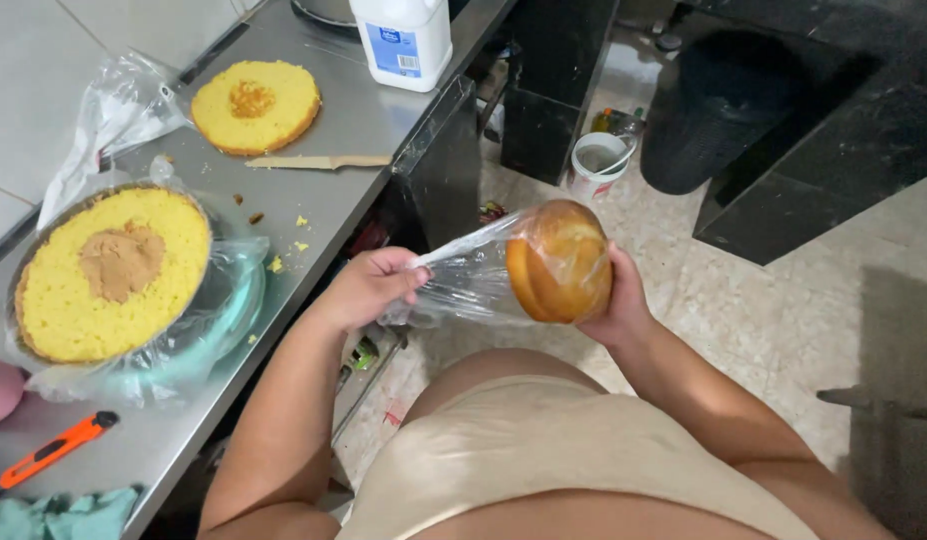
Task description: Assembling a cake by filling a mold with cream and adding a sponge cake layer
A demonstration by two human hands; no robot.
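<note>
My right hand [611, 300] holds a round golden-brown cake [560, 262] on its edge, partly covered in clear plastic wrap [473, 275]. My left hand [373, 285] pinches the loose end of that wrap and pulls it to the left, away from the cake. Both hands are out over the tiled floor, just off the edge of the steel counter [353, 120].
On the counter lie a yellow cake layer [113, 272] on plastic over a teal plate, a smaller yellow cake layer [255, 105], a knife [318, 161], crumbs, an orange box cutter [58, 448], a teal cloth and a white jug [403, 40]. A white bucket [597, 165] stands on the floor.
</note>
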